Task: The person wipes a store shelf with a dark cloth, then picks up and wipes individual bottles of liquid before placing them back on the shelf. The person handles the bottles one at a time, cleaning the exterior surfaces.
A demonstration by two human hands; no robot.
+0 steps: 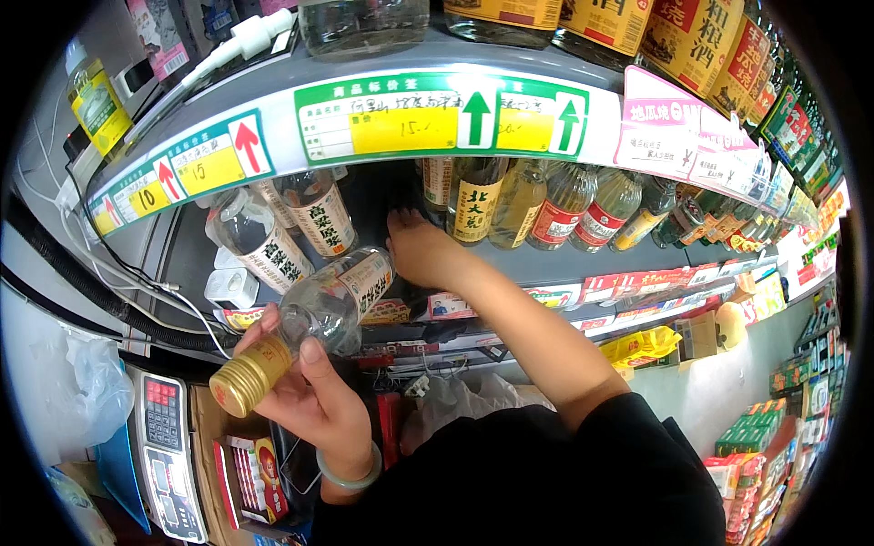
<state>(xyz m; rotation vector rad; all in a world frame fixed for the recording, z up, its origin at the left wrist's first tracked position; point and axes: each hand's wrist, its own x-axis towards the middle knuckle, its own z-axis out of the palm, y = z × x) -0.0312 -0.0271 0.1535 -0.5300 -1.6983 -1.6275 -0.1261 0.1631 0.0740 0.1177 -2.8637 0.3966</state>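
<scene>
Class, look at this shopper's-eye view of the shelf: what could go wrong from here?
The left hand grips the tilted clear bottle near its gold cap, so it might slip.
The right hand reaches in beside a yellow-labelled bottle and could knock it over.
A white cable hangs near the left hand and might snag.

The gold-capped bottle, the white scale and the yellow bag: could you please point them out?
Gold-capped bottle (326, 312), head view: clear glass body.
White scale (167, 453), head view: front panel.
Yellow bag (641, 346), head view: crumpled middle.
</scene>
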